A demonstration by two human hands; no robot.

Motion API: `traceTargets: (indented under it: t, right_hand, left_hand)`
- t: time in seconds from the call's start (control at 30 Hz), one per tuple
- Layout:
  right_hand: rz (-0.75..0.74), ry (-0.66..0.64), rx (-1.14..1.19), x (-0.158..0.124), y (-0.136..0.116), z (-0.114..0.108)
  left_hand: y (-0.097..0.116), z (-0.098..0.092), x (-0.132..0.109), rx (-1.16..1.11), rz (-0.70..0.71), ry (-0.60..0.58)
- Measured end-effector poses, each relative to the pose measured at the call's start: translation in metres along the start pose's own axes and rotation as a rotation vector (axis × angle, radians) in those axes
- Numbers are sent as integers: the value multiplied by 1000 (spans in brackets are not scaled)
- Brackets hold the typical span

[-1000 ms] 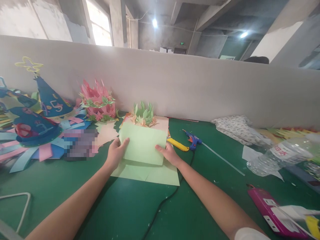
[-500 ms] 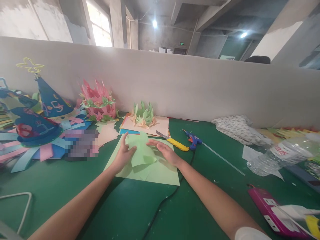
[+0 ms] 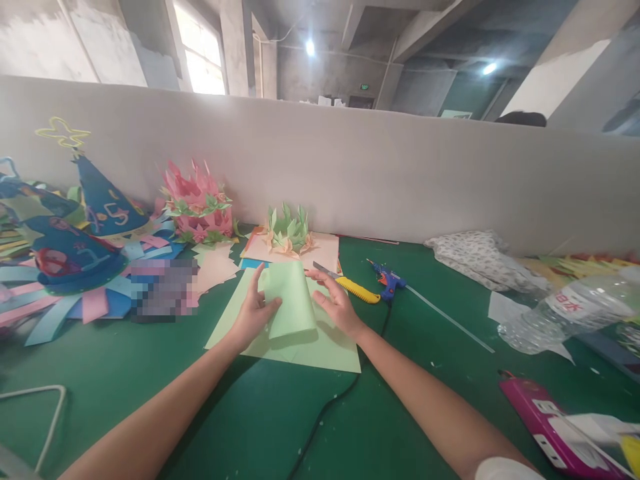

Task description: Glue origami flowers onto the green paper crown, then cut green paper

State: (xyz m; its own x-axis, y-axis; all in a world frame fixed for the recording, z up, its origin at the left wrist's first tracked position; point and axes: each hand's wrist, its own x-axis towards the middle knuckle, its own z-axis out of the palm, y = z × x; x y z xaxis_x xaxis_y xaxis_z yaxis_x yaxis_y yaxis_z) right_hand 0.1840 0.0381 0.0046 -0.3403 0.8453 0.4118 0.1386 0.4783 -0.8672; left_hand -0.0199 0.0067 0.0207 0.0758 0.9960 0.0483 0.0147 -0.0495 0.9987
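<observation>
A light green sheet of paper (image 3: 291, 300), curved or folded over, is held up between my hands. My left hand (image 3: 254, 312) grips its left edge, thumb on the front and the other fingers partly hidden behind; the index finger points up. My right hand (image 3: 337, 308) is beside the right edge with its fingers apart, holding nothing that I can see. Beneath both hands a larger pale green sheet (image 3: 330, 353) lies flat on the green table (image 3: 240, 420).
A yellow utility knife (image 3: 357, 289) and a blue glue gun (image 3: 387, 283) lie right of the paper. Behind stands a green paper crown (image 3: 290, 230). Pink crowns (image 3: 200, 200) and blue cone hats (image 3: 107, 200) fill the left. At right are a plastic bottle (image 3: 570, 313) and a magenta power strip (image 3: 545, 420).
The small green sheet has turned to show a broader, smoother face and its lower right corner no longer curls up. My right hand's fingers have opened and moved slightly right, off the paper.
</observation>
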Motion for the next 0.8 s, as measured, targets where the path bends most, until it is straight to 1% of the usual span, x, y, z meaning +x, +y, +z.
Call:
traceTargets:
  t: [0.03,0.07,0.13,0.2,0.23,0.33,0.4,0.47,0.53,0.57,0.63,0.8]
  right_hand:
    - [80,21,107,2,0,0]
    - [171,13,209,3,0,0]
    - [344,-48,367,6,-3,0]
    - [453,-87,440,7,-7,3]
    - [475,-84,457,7,-8,5]
    - [473,-41,456,6,-9,11]
    - [462,-10,435,4,-6,15]
    - [466,11,413,2,-3,18]
    - [480,31,402,1,-1,19]
    - [490,40,401,0,0,19]
    - [504,57,413,0,0,19]
    - [497,68,430,0,1,19]
  left_hand:
    - [1,0,-1,10,8,-11]
    - [1,1,-3,20,15,-22]
    - [0,2,-4,28,21,-50]
    - [-3,4,-5,-2,19,-90]
    - [-5,5,-4,-34,14,-112]
    - [-13,6,-1,-144,-19,-174]
    - [-20,5,1,-156,-54,-179]
    - [-26,3,5,-105,-79,-128]
    - [-30,0,7,-20,-77,-49]
    - [-30,-2,8,10,-73,-31]
    - [-29,-4,9,24,-68,-23]
    - [-19,-5,6,-20,-81,-16]
